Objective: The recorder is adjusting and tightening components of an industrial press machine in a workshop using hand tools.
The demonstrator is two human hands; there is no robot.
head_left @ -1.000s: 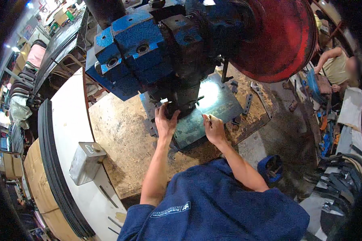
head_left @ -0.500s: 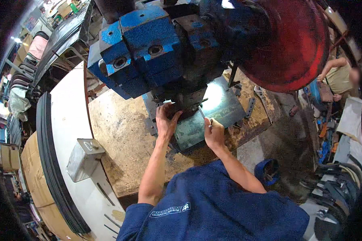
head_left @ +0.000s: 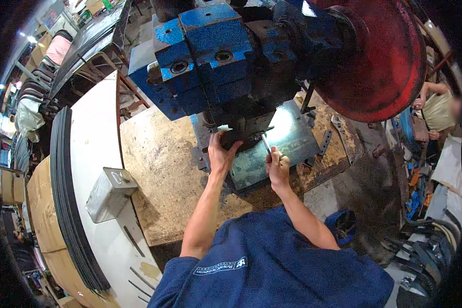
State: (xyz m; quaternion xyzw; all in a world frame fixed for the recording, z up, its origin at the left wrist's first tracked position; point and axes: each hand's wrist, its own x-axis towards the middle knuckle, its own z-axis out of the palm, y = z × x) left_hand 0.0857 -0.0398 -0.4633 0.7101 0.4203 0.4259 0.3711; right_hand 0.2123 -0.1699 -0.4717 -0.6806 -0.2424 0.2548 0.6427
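Note:
A blue press [head_left: 210, 46] with a dark ram [head_left: 251, 123] stands over a lit steel plate [head_left: 262, 167] on a stained wooden bench top [head_left: 154, 154]. My left hand [head_left: 222, 154] grips a dark piece at the base of the ram, thumb and fingers curled around its left side; the piece's shape is hard to make out. My right hand [head_left: 278, 169] is closed on a slim metal tool [head_left: 266, 141], like a wrench handle, angled up to the dark fittings under the ram's right side.
A red flywheel [head_left: 374, 66] is at upper right, an open-end spanner [head_left: 339, 129] near the bench's right side. A metal container [head_left: 108, 195] sits on a white board beside stacked black strips [head_left: 72, 190]. A co-worker [head_left: 436, 110] is at far right. A blue round object [head_left: 341, 226] stands on the floor.
The view has shifted, so the press appears further right. My right hand's grip has turned more upright around the tool, which stays angled toward the ram. My left hand stays on the dark piece.

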